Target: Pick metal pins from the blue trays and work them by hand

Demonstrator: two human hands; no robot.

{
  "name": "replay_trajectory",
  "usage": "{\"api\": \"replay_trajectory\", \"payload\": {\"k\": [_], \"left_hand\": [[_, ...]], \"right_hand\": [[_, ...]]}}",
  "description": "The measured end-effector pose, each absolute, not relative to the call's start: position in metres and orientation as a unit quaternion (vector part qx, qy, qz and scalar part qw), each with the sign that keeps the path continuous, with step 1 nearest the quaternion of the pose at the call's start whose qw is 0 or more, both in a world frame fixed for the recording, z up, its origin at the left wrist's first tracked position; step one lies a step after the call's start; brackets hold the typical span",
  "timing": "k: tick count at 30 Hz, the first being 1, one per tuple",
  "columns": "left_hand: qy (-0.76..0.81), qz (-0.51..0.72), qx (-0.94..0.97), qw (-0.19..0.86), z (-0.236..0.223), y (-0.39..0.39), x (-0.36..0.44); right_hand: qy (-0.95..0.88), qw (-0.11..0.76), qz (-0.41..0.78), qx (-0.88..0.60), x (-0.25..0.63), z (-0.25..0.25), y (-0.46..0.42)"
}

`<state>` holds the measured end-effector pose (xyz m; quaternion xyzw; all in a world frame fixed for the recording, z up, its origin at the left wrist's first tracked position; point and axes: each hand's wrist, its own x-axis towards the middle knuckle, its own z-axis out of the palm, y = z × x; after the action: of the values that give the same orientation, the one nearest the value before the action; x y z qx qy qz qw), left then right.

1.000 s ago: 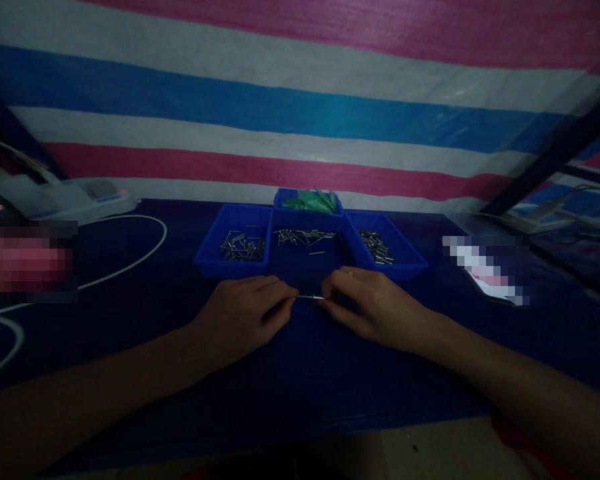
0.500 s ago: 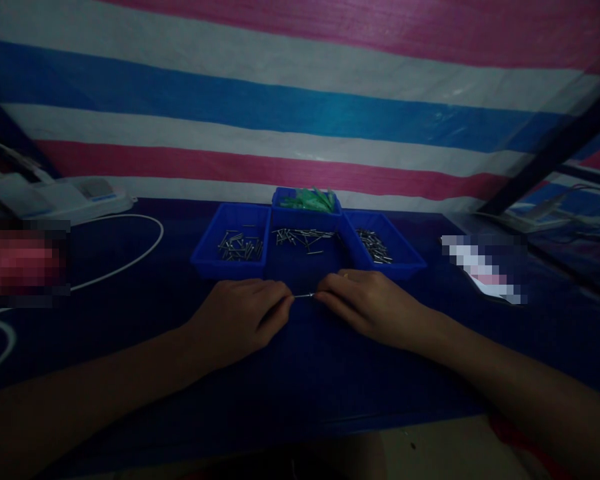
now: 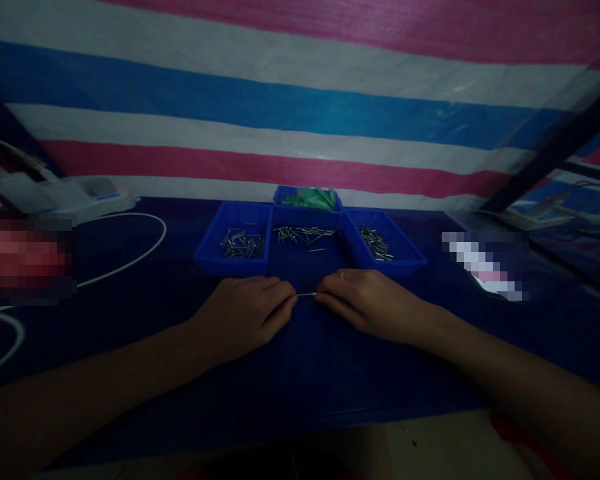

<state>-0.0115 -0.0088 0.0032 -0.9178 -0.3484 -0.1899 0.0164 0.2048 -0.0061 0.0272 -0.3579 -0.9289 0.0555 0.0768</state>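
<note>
Work sits at the centre of the frame, where our left hand [image 3: 245, 313] and right hand [image 3: 373, 300] pinch opposite ends of a thin, straight, silver metal rod [image 3: 306, 295] above a dark blue tabletop [image 3: 330, 380]. Both grips are closed at the tips, with only the rod's middle bare between them. We judge this step to be two-handed handling of one rod, perhaps fitting or drawing apart its ends; the next move calls for both pinches kept light, steady and in line. Just beyond, three blue plastic trays [image 3: 233, 268] surround a scatter of loose silver metal rods [image 3: 305, 235]. Our fingers cover the rod's ends, so we cannot tell whether it is one piece or two, and the dim light blurs a thicker spot near our right fingertips. Pixelated patches hide things at the left edge and right of the frame, and our forearms are cut off at the lower corners.
</note>
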Motion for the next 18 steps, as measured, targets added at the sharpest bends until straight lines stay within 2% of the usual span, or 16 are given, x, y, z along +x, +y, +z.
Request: {"api": "replay_trajectory", "payload": {"k": [18], "left_hand": [[-0.344,-0.201,-0.917,0.026,0.0045,-0.0043,-0.0124]], "right_hand": [[-0.925,0.095,0.066,-0.362,0.2051,0.0288,-0.0039]]}}
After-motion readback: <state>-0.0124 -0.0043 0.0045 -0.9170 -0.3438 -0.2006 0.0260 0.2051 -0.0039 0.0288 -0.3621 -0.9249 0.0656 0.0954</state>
